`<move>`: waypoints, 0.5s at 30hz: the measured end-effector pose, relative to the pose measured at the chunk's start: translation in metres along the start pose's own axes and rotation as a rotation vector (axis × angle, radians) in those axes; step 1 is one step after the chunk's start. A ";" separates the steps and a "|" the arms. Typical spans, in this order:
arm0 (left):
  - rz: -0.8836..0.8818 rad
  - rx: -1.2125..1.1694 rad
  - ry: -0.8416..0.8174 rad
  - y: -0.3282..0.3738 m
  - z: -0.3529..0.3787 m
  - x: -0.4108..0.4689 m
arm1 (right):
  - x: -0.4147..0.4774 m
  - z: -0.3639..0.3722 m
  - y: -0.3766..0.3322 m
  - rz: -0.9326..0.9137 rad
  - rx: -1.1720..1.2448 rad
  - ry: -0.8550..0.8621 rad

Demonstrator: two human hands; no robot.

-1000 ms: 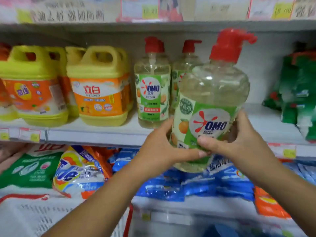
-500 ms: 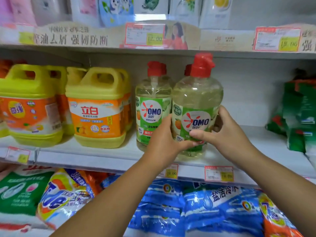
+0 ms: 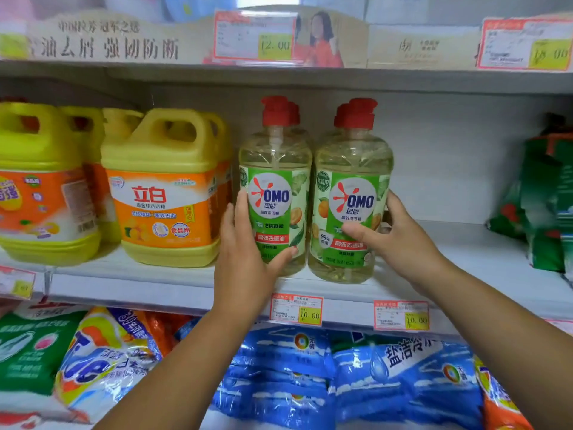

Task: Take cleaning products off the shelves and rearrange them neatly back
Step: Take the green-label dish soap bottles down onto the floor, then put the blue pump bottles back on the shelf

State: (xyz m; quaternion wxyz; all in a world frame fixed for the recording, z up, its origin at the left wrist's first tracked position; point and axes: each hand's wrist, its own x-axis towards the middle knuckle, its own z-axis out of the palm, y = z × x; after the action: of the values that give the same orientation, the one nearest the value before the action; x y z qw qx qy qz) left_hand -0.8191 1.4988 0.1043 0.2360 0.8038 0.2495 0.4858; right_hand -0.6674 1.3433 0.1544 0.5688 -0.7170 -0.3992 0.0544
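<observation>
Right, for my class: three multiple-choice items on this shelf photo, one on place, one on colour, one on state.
1. Where is the orange-labelled yellow jug?
A. left of the left OMO bottle
B. right of it
C. on top of it

2. What colour is that bottle's pump cap?
A. blue
B. red
C. white

3. The right OMO bottle is:
A. lying flat
B. lifted in the air
C. upright on the shelf, gripped by the right hand

Key: 1 A, the jug sits beside its left flank; 2 B, the cap shows red; 3 C, its base rests on the board.
</observation>
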 end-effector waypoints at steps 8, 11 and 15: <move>0.055 -0.001 -0.061 -0.014 0.007 0.008 | 0.006 0.011 0.010 -0.008 0.043 0.018; 0.032 -0.023 -0.079 -0.013 0.005 0.011 | 0.002 0.014 0.005 0.004 0.037 -0.011; 0.093 0.006 0.057 0.000 -0.004 -0.008 | -0.033 0.009 0.003 -0.059 -0.097 0.095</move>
State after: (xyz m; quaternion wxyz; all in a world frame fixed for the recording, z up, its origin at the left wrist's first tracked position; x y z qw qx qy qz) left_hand -0.8261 1.4938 0.1008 0.2036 0.8009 0.2200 0.5184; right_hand -0.6930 1.3287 0.1365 0.5532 -0.7334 -0.3949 -0.0159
